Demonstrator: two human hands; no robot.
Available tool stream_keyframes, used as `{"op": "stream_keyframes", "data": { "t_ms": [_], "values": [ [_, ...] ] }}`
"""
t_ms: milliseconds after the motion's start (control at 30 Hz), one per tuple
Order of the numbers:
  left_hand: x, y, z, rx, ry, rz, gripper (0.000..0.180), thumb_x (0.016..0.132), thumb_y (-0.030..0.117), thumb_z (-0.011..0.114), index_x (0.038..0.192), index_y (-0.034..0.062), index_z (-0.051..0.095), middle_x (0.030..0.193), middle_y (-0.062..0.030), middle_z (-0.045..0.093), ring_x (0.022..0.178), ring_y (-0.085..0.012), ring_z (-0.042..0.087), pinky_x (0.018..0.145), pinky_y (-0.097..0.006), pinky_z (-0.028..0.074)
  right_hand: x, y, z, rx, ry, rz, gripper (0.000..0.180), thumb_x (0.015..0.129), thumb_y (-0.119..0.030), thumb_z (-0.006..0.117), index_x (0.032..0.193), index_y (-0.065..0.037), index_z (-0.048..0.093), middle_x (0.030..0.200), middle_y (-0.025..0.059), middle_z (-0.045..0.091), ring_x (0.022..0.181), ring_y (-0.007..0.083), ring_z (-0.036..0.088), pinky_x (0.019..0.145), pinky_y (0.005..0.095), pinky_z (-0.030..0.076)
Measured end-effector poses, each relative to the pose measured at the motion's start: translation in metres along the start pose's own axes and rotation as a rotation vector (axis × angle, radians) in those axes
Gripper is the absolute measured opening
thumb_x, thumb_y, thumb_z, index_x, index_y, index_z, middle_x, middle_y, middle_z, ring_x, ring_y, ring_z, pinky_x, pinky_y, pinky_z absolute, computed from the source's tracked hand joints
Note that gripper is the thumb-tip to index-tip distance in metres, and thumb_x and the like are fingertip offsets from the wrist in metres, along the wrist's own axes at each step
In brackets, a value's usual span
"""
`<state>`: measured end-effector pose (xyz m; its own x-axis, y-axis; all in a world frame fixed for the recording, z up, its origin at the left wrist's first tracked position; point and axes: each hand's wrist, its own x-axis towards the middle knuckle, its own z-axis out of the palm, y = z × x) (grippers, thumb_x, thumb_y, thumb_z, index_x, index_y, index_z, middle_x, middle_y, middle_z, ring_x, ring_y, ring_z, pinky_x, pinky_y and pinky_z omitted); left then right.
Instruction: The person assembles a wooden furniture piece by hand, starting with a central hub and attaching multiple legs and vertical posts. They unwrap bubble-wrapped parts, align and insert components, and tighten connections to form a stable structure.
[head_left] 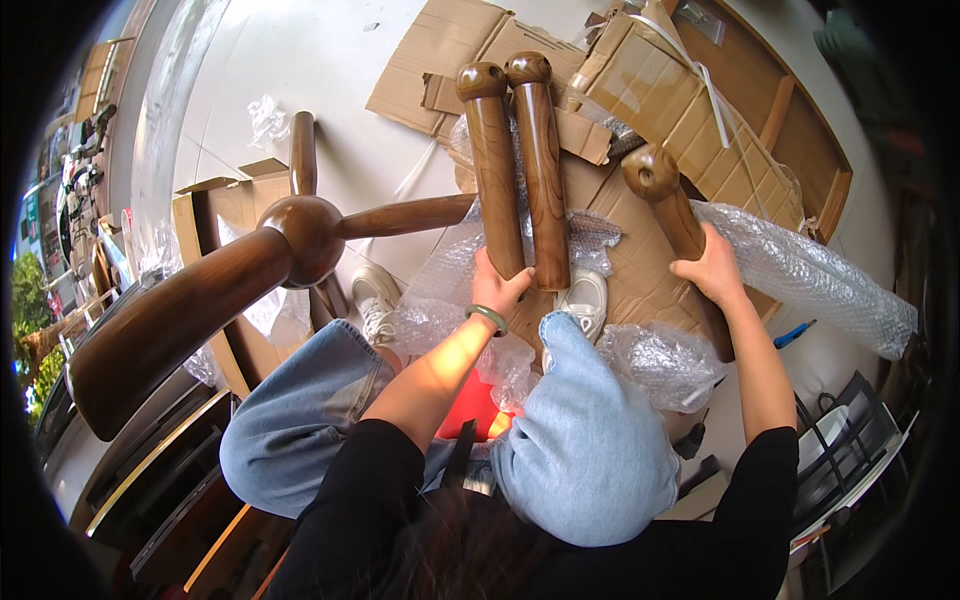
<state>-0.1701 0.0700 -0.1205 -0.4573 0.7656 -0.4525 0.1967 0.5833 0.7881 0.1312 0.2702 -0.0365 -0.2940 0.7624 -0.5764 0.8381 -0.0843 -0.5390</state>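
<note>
Two brown wooden legs with ball ends lie side by side in front of me. My left hand (pixel 503 285) is closed round the near end of the left wooden leg (pixel 493 165); the neighbouring leg (pixel 542 180) lies just right of it. To the right, my right hand (pixel 713 268) grips the shaft of a third wooden leg (pixel 672 212), which tilts with its ball end away from me and shows a hole in the ball. At left stands a wooden frame (pixel 305 240) with thick arms running out from a round hub.
Flattened cardboard (pixel 615 225) and bubble wrap (pixel 800 265) cover the floor around the legs. A large curved wooden panel (pixel 800 130) lies at the far right. A blue-handled tool (pixel 795 334) is by my right forearm. An opened carton (pixel 250 345) stands under the frame.
</note>
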Motion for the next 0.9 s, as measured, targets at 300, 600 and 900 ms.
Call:
{"op": "stream_keyframes", "data": {
  "t_ms": [300, 600, 900],
  "values": [
    [0.011, 0.003, -0.013, -0.223, -0.148, -0.078, 0.071, 0.079, 0.024, 0.079, 0.132, -0.0016, 0.039, 0.113, -0.0136, 0.056, 0.103, -0.0228, 0.057, 0.092, -0.036, 0.047, 0.096, -0.108, 0.086, 0.969, -0.181, -0.181, 0.052, 0.074, -0.023, 0.078, 0.116, -0.001, 0.054, 0.1, 0.0046, 0.061, 0.089, 0.0138, 0.059, 0.081, 0.0302, 0.049],
    [0.024, -0.001, -0.013, -0.353, -0.253, -0.115, 0.07, 0.081, 0.026, 0.08, 0.133, -0.0008, 0.041, 0.117, -0.0116, 0.056, 0.109, -0.0194, 0.053, 0.097, -0.035, 0.044, 0.156, -0.092, 0.115, 0.849, -0.066, -0.093, 0.052, 0.075, -0.025, 0.082, 0.114, 0.002, 0.058, 0.103, 0.0097, 0.067, 0.091, 0.0178, 0.065, 0.082, 0.0321, 0.053],
    [0.037, -0.011, -0.023, -0.473, -0.414, -0.42, 0.067, 0.096, 0.058, 0.052, 0.144, 0.0128, 0.038, 0.136, -0.0053, 0.05, 0.123, -0.0181, 0.046, 0.103, -0.037, 0.039, 0.148, -0.098, 0.12, 0.892, -0.034, -0.107, 0.052, 0.078, -0.029, 0.081, 0.113, 0.003, 0.06, 0.106, 0.0108, 0.067, 0.092, 0.0169, 0.065, 0.083, 0.0315, 0.054]
  ]
}}
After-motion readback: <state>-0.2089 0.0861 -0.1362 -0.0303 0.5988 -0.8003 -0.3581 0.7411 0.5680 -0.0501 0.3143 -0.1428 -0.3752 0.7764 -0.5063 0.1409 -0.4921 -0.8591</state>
